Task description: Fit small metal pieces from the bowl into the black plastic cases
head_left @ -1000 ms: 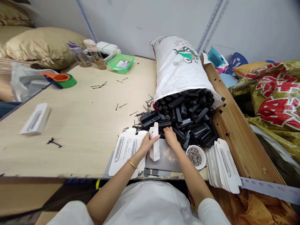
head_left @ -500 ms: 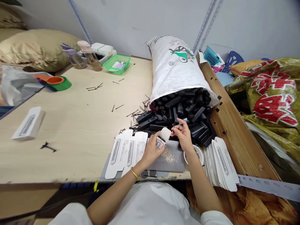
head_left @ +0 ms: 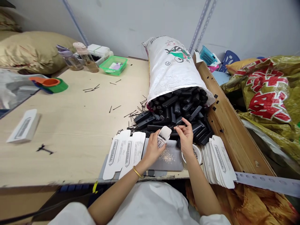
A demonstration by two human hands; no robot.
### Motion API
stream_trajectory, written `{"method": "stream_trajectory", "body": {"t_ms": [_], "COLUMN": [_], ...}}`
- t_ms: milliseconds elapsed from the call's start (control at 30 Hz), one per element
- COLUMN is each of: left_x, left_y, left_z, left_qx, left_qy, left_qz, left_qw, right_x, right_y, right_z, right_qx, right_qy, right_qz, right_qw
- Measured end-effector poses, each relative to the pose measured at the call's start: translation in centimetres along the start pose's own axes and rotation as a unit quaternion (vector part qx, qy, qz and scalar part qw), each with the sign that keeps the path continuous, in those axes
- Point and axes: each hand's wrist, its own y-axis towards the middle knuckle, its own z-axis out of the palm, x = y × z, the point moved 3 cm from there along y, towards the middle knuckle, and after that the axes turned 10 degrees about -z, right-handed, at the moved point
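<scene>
My left hand (head_left: 153,148) is closed round a small white carton (head_left: 163,136), held tilted with its open flap up. My right hand (head_left: 186,137) hovers just right of the carton mouth, fingers pinched on a small dark piece too small to name. Behind both hands lies a heap of black plastic parts (head_left: 178,115) spilling from a white woven sack (head_left: 172,67). Under the hands is a grey mat (head_left: 171,161) with pale specks. A white bowl of small metal pieces (head_left: 195,153) sits under my right wrist.
Flat white cartons (head_left: 124,153) lie left of the mat, and a stack of them (head_left: 219,162) stands on the right. A folded carton (head_left: 22,126) lies far left. Thin black pins (head_left: 134,114) are scattered on the table (head_left: 75,125). Bottles (head_left: 85,57), a green tray (head_left: 114,65) and cups (head_left: 50,84) stand at the back.
My right hand has left the black heap and come up to the carton mouth with a small piece. My left hand has tilted the carton from upright to slanted.
</scene>
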Motion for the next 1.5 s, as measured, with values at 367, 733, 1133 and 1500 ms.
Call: {"method": "stream_trajectory", "body": {"t_ms": [367, 733, 1133, 1500], "left_x": [0.0, 1.0, 1.7, 1.1], "left_y": [-0.7, 0.0, -1.6, -1.6], "left_z": [-0.1, -0.4, 0.0, -1.4], "left_qx": [0.013, 0.092, 0.009, 0.019], "left_qy": [-0.051, -0.111, -0.112, -0.079], "left_qz": [0.049, -0.007, -0.009, -0.028], "left_qw": [0.997, 0.989, 0.994, 0.996], "right_x": [-0.4, -1.3, -0.9, -1.6], "right_y": [-3.8, -7.6, -6.3, -9.3], "right_z": [-0.1, 5.2, 5.0, 4.3], "right_qx": [0.080, 0.078, 0.029, 0.081], "right_qy": [-0.153, -0.163, -0.087, -0.064], "right_qz": [-0.046, -0.107, 0.002, -0.095], "right_qw": [0.984, 0.978, 0.996, 0.990]}}
